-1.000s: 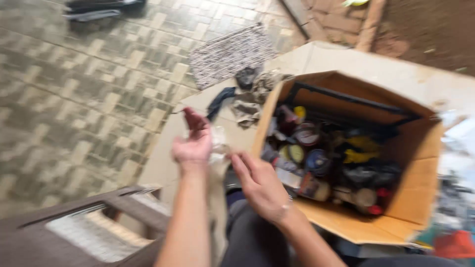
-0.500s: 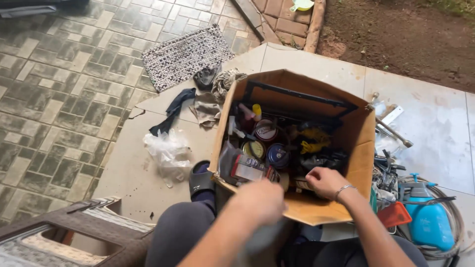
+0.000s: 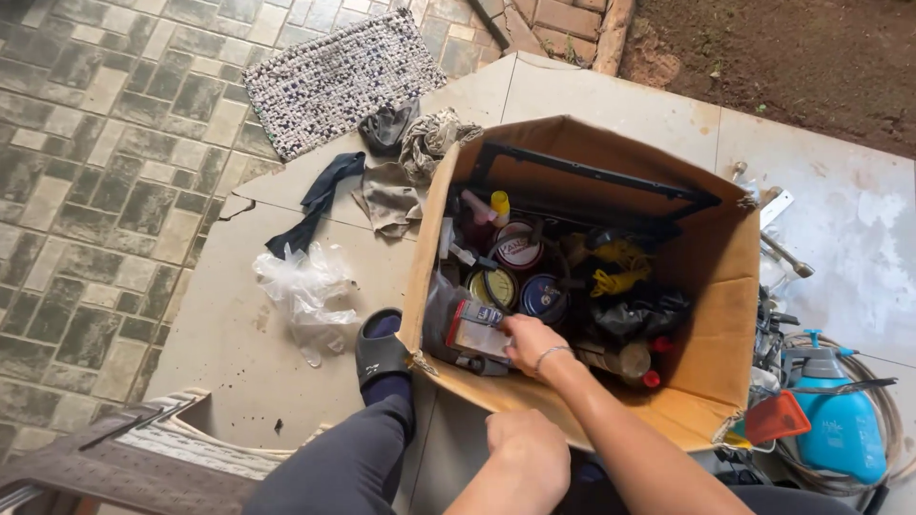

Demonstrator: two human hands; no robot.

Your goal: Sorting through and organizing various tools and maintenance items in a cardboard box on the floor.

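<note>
An open brown cardboard box (image 3: 711,286) stood right of centre in the frame on pale floor tiles, crammed with round tins, small bottles, a tangle of yellow cord (image 3: 615,272) and a black metal bracket (image 3: 592,181) leaning across its far wall. The right hand (image 3: 530,341) reached into the near left corner of the box, its fingers resting on a flat packet with a white and red label (image 3: 477,334) that lay against the box's left wall; the fingers were curled over the packet's edge, though whether they truly clamped it could not be told. The left hand (image 3: 525,456) sat at the bottom centre of the frame, closed into a loose fist just outside the box's near wall, and whether it held anything could not be told. Left of the box, a foot in a black slide sandal (image 3: 380,348) rested on the tile beside a crumpled clear plastic bag (image 3: 303,291). Above them, toward the upper middle, lay grey rags (image 3: 405,167) and a dark sock (image 3: 320,200), with a woven grey doormat (image 3: 339,76) farther up. At the lower right edge stood a blue pump sprayer bottle (image 3: 840,420).
</note>
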